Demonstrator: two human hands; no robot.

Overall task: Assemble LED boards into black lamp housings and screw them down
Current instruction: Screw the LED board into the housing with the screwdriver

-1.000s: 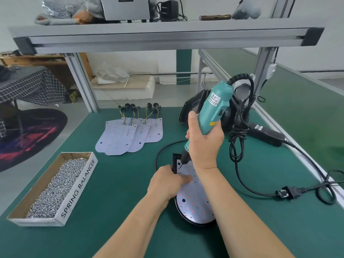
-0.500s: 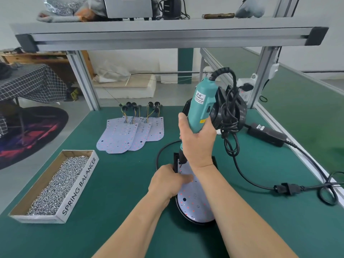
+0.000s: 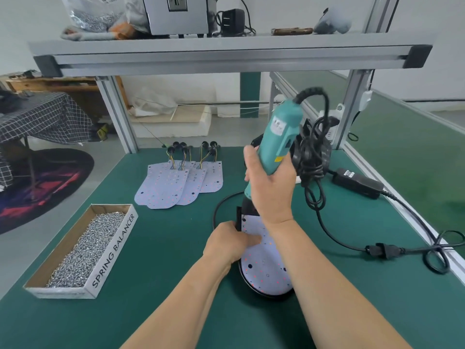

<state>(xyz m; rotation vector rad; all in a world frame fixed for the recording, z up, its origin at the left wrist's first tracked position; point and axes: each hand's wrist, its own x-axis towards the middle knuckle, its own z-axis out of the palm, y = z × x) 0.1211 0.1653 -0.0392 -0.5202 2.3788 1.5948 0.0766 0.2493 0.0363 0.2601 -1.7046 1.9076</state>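
At the LED board's (image 3: 264,263) twelve o'clock corner, now lifted slightly and tipped more upright: screwdriver (image 3: 279,137), clasped in right hand (image 3: 271,190). Left hand (image 3: 226,244) clamping black lamp housing (image 3: 254,290). Screw there probably seated.

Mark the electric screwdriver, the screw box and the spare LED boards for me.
electric screwdriver (image 3: 281,137), head view, teal body.
screw box (image 3: 114,248), head view, printed cardboard side wall.
spare LED boards (image 3: 163,188), head view, face of the front board.
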